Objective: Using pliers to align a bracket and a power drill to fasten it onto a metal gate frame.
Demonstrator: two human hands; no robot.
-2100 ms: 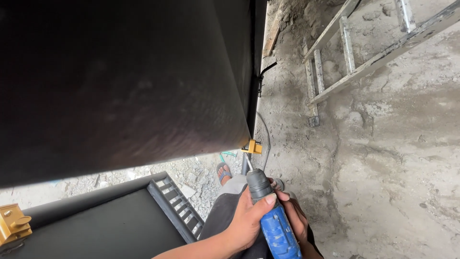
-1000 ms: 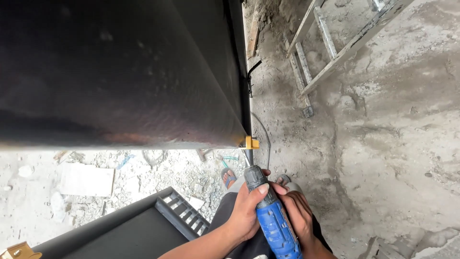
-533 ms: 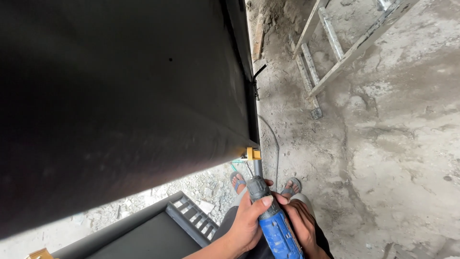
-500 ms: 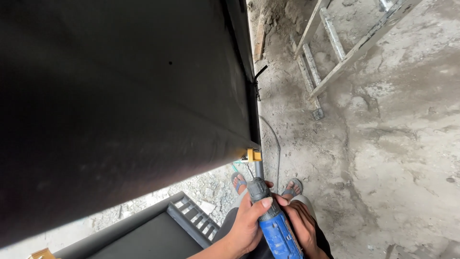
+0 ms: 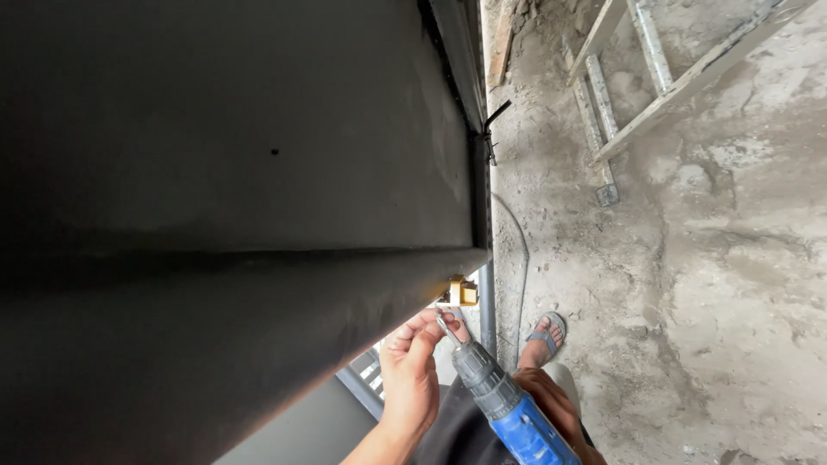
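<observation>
— What is the left hand point(image 5: 412, 372) doing?

— Its fingers are pinched together around the bit point(image 5: 445, 325) at the tip of the cordless drill point(image 5: 504, 403), just above the grey chuck. Thumb and forefinger close on the metal; the other fingers curl in beside them.

— And the right hand point(image 5: 558, 412)?

— It sits to the right of the left, wrapped around the drill's blue body. Most of it is hidden behind the tool and cut off by the bottom edge, so the grip looks closed, though I can't see the fingers well.

— Any labels or packages?

— None I can make out. Just above the left hand a small yellow clamp-like fitting point(image 5: 463, 291) sits at the corner of the big black panel point(image 5: 233, 207) that fills everything to the left.

— Further out?

— A sandalled foot point(image 5: 544, 334) right of the bit, a thin cable point(image 5: 522, 250) on the dusty concrete floor point(image 5: 715, 284), and a wooden ladder point(image 5: 637, 77) far up and to the right, cut off at the top.
</observation>
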